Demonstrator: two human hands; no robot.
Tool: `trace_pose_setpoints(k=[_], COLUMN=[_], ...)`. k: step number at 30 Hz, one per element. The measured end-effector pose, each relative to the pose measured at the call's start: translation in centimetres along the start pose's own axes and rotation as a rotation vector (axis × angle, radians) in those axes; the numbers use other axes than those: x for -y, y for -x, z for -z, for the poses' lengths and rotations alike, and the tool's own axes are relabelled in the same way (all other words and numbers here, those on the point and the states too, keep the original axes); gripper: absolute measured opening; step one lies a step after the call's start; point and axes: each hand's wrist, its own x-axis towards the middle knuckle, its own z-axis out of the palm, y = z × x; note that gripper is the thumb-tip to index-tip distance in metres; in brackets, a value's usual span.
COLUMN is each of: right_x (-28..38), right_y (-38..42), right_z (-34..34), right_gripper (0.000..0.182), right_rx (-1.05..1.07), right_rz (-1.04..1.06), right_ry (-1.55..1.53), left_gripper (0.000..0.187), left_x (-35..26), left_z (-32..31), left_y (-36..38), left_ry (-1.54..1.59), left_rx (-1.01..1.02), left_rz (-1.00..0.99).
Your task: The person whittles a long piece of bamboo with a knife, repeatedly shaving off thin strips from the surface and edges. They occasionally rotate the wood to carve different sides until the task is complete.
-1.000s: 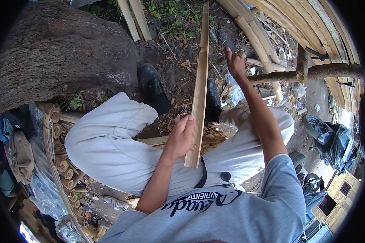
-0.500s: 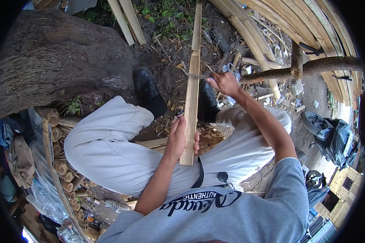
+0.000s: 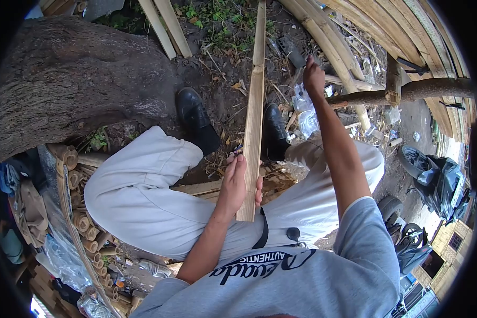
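A long split bamboo slat (image 3: 254, 116) runs up from my lap, away between my shoes, past the top of the view. My left hand (image 3: 236, 183) is wrapped round its near part, thumb on one side and fingertips showing on the other. Something small and colourful, too small to name, shows by the left fingers. Off to the right of the slat, my right hand (image 3: 314, 79) is raised and closed. Half a second ago it held a knife; the blade cannot be made out now, and no knife lies anywhere in view.
A thick tree trunk (image 3: 79, 85) lies on the left. Cut bamboo poles (image 3: 90, 233) are stacked below it. At right, a branch (image 3: 424, 91) crosses near bent bamboo strips (image 3: 413, 32). Plastic litter (image 3: 306, 114) lies by my shoe (image 3: 274, 124). A motorcycle (image 3: 434, 175) stands further right.
My right hand has moved away from the slat, up and to the right; the blade that lay across the slat no longer shows. My left hand keeps its hold, with the slat slightly shifted.
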Motion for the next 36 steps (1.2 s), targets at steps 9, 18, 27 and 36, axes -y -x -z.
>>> trace_pose_setpoints(k=[9, 18, 27, 36], right_x=[9.4, 12.6, 14.0, 14.9], right_y=[5.1, 5.3, 17.2, 23.6], right_z=[7.2, 6.8, 17.8, 20.6], right_gripper=[0.063, 0.058, 0.044, 0.039], right_rx=[0.381, 0.211, 0.388, 0.429], right_rz=[0.497, 0.391, 0.48, 0.712], right_ry=[0.042, -0.096, -0.119, -0.091], left_gripper=[0.065, 0.067, 0.045, 0.019], left_x=[1.2, 1.4, 1.8, 2.6], left_z=[0.3, 0.7, -0.4, 0.2], left_y=[-0.5, -0.6, -0.1, 0.9], left_ry=[0.019, 0.046, 0.401, 0.338], left_rx=[0.058, 0.069, 0.277, 0.298], left_rz=[0.006, 0.012, 0.013, 0.134])
